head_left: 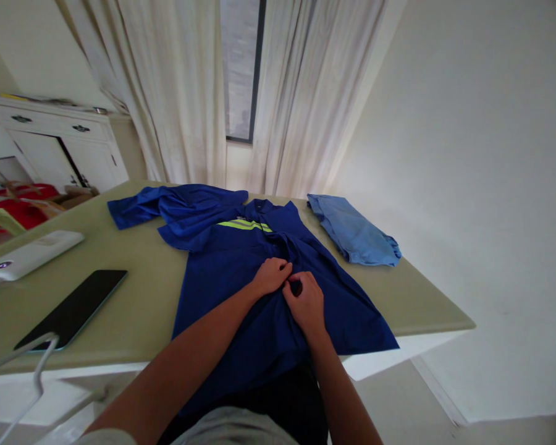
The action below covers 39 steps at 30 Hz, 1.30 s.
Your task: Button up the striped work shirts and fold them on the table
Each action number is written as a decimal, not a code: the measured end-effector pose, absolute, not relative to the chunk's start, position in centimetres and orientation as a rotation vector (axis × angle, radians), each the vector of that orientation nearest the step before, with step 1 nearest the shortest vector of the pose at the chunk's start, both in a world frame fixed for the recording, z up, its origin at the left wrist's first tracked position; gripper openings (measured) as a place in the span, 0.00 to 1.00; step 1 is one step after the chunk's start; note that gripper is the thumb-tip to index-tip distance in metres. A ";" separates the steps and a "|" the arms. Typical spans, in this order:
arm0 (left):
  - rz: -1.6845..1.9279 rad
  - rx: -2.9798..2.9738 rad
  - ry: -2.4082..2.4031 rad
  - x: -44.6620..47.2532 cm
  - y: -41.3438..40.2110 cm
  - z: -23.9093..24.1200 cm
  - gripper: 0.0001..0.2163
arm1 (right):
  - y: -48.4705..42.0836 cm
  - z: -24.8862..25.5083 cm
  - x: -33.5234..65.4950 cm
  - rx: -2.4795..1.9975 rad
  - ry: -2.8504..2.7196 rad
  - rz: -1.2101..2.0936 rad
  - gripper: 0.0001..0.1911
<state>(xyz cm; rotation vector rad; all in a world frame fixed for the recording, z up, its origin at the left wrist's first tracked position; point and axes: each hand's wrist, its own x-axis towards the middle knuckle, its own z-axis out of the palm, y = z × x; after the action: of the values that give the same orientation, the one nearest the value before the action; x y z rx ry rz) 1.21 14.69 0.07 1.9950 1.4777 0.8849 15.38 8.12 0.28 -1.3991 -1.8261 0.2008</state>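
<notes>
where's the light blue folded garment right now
In the head view, the light blue garment lies folded on the right side of the table, just right of the dark blue shirt.

Single view from the wearer's head, facing forward and down, close above the left hand (272,275) and right hand (308,301) at the counter (143,272), curtains (180,93) farther off.

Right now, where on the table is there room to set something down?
Two bare patches on the table: left, between the black-screened device and the blue shirt; right, between the shirt, the folded light-blue garment and the table's edge. The middle is crowded: left hand and right hand are close together on the shirt.
</notes>
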 end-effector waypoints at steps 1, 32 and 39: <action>0.890 1.970 1.508 1.3 14.6 0.2 0.21 | 8.0 0.3 15.2 -1.425 -1.830 0.158 0.04; 0.935 2.127 1.432 1.4 13.6 0.7 0.23 | 9.0 -0.2 16.3 -1.502 -1.718 0.347 0.07; 1.058 2.019 1.416 1.2 14.2 0.1 0.21 | 8.4 0.6 16.2 -1.480 -1.912 0.268 0.07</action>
<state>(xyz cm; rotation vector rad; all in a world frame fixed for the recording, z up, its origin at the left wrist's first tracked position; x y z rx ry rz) 1.18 14.22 0.11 2.0185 1.4164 1.0579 16.19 8.42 0.63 -1.4804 -1.9117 0.2679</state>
